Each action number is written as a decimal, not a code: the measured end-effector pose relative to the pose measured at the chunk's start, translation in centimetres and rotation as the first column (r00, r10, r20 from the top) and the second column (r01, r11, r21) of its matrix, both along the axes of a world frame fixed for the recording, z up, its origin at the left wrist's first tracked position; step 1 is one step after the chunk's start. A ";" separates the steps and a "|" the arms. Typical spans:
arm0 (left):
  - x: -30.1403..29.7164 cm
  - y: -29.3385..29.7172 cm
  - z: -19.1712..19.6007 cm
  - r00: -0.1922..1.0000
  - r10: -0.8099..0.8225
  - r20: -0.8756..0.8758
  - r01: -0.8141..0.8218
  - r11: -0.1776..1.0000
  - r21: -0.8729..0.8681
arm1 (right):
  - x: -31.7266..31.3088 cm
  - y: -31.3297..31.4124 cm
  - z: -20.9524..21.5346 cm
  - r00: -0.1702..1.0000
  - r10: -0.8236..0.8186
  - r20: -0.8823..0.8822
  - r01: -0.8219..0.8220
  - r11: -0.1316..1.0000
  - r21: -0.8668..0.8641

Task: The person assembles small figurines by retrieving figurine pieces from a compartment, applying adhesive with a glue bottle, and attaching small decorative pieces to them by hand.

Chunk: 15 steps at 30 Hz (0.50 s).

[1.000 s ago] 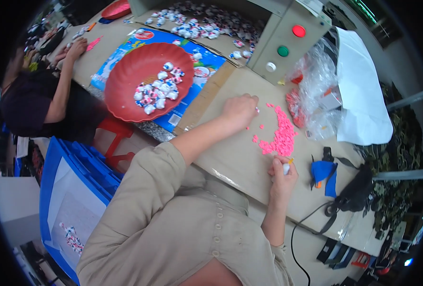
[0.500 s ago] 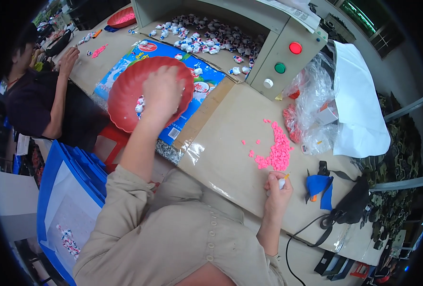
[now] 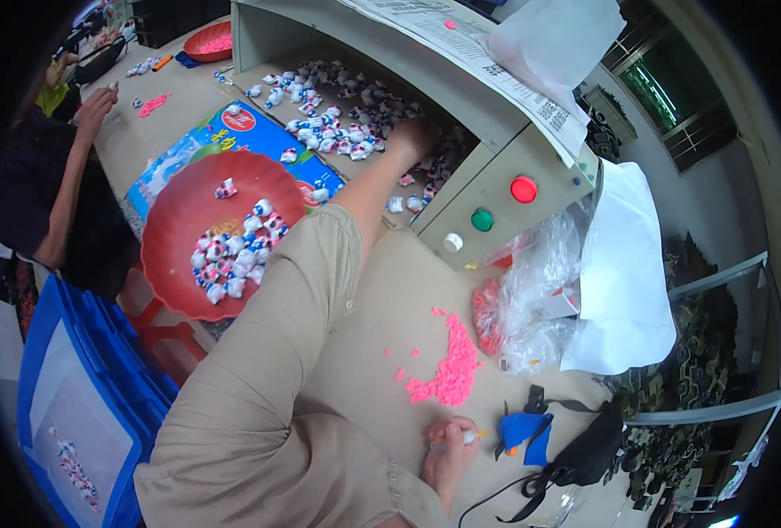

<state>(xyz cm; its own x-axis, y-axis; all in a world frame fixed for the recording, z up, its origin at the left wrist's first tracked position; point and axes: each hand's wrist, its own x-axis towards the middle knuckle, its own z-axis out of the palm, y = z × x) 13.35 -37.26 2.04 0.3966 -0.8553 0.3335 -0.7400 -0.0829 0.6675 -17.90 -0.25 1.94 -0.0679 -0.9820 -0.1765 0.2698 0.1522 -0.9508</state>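
My left hand (image 3: 414, 141) reaches deep into the opening of a grey metal cabinet (image 3: 505, 167), at the right side of a heap of small white, blue and pink figurines (image 3: 342, 136). Shadow and the figurines hide its fingers. My right hand (image 3: 448, 453) is closed round a small white tube with a yellow tip (image 3: 470, 436), low over the table. Just beyond it lies a loose pile of small pink pieces (image 3: 452, 365). A red scalloped bowl (image 3: 166, 207) at the left holds a cluster of the same figurines (image 3: 237, 255), partly behind my left sleeve.
Clear plastic bags (image 3: 540, 290) and a white sheet (image 3: 624, 273) hang by the cabinet. A black pouch (image 3: 588, 440) and blue cloth (image 3: 524, 431) lie at the right. Blue trays (image 3: 83, 378) stand lower left. A co-worker (image 3: 52, 185) sits at the far left.
My left hand has left the red bowl and gone into the cabinet opening among the figurines. My right hand still holds the white tube. The whole view has shifted.
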 end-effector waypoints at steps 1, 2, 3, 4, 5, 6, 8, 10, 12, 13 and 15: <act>0.3 -0.6 -0.3 1.000 0.001 -0.004 -0.001 1.000 0.002 | 0.0 -0.1 -0.1 0.996 -0.037 0.078 0.040 0.999 -0.037; 0.7 -1.3 -0.7 0.983 -0.075 0.168 0.076 0.997 0.004 | 0.0 -0.2 -0.1 0.985 -0.070 0.158 0.082 0.994 -0.070; 1.0 -2.2 -1.0 0.930 -0.148 0.336 0.150 0.988 0.020 | 0.1 -0.4 -0.1 0.985 -0.070 0.155 0.082 0.994 -0.067; 1.5 -3.0 -0.6 0.849 -0.262 0.459 0.226 0.965 0.133 | 0.1 -0.4 0.0 0.985 -0.060 0.160 0.071 0.995 -0.067; 1.4 -3.3 -0.7 0.849 -0.267 0.455 0.228 0.963 0.141 | 0.2 -0.5 0.0 0.985 -0.049 0.166 0.061 0.996 -0.067; 1.4 -3.7 -0.5 0.901 -0.365 0.234 0.342 0.930 0.133 | 0.2 -0.8 0.1 0.985 -0.052 0.164 0.062 0.996 -0.059; 1.7 -4.3 -0.5 0.756 -0.466 0.460 0.479 0.873 0.095 | 0.3 -0.7 0.2 0.989 -0.050 0.136 0.060 0.996 -0.065; 0.1 -3.3 -0.1 0.857 -0.427 0.289 0.426 0.902 0.070 | -0.1 -0.8 0.0 0.988 -0.048 0.147 0.057 0.997 -0.061; -0.1 -2.8 -0.6 0.896 -0.400 0.193 0.383 0.916 0.117 | -0.1 -0.7 -0.1 0.986 -0.037 0.160 0.048 0.997 -0.065; 0.2 -2.2 -0.8 0.901 -0.386 0.197 0.369 0.922 0.116 | 0.0 -0.7 0.0 0.988 -0.044 0.145 0.054 0.997 -0.061; 0.9 -0.8 -0.8 0.815 -0.544 0.199 0.525 0.839 0.143 | 0.1 -0.8 0.0 0.990 -0.033 0.135 0.042 0.997 -0.064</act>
